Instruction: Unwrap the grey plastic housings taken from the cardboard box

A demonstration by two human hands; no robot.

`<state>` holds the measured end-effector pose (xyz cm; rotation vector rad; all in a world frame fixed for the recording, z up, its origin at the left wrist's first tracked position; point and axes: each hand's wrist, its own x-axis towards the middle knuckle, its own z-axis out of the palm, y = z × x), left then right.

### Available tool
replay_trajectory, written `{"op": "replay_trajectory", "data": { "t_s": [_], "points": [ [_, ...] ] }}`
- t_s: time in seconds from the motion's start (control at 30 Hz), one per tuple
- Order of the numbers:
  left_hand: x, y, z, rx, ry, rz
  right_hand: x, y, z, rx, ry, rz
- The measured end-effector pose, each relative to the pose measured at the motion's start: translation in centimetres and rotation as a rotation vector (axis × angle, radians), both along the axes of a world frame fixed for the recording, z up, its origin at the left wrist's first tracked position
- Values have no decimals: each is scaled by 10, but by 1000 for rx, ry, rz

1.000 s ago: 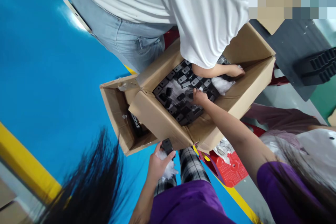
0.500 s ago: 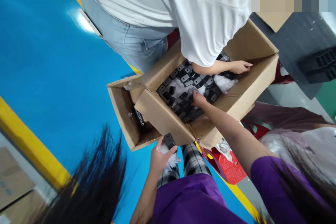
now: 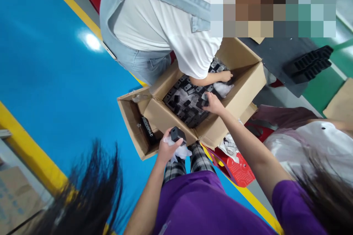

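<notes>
My left hand is closed around a black box-shaped piece and a crumpled clear plastic bag, in front of the near wall of a large cardboard box. Over the box's contents, my right hand pinches another black box-shaped piece, which has a pale, shiny face. Below it lie many similar black pieces and translucent plastic wrapping. A white plastic bundle rests by the far right part of the box.
A co-worker in a white shirt leans over the box, one hand inside it. A smaller open carton adjoins on the left. At right are a red plastic stool, another seated person and a black tray on a dark table.
My right hand has lifted slightly from the pile with a black piece in its fingers. My left hand's piece has tilted. The co-worker's hand has drawn back from the box's far wall.
</notes>
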<state>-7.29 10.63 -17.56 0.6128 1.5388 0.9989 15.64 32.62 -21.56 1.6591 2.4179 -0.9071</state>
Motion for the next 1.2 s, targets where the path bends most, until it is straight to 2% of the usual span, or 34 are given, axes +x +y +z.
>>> {"op": "replay_trajectory", "data": {
  "t_s": [0.1,0.2,0.3,0.43,0.47,0.53,0.63,0.77,0.9,1.07,1.2],
  "points": [
    [5,6,10,44,-67,-16,8,-38,42,46,264,42],
    [7,9,26,99,-105,-39,13,-81,94,96,507,56],
    [4,11,55,175,-112,-115,14,-114,147,111,557,66],
    [-3,12,103,457,-117,-418,17,-136,207,197,579,78],
    [-4,12,113,498,-187,-476,18,-140,218,224,587,93],
    [-4,11,126,497,-421,-511,20,-144,237,273,607,145],
    [-1,12,134,405,-741,-488,23,-149,254,317,636,214],
    [-1,15,137,245,-902,-555,25,-156,263,299,642,276],
    [-8,15,147,112,-811,-661,26,-166,269,278,604,326],
    [-15,17,172,54,-615,-732,23,-180,277,312,507,290],
    [-19,19,185,12,-542,-836,21,-187,281,351,455,294]
  ]
}}
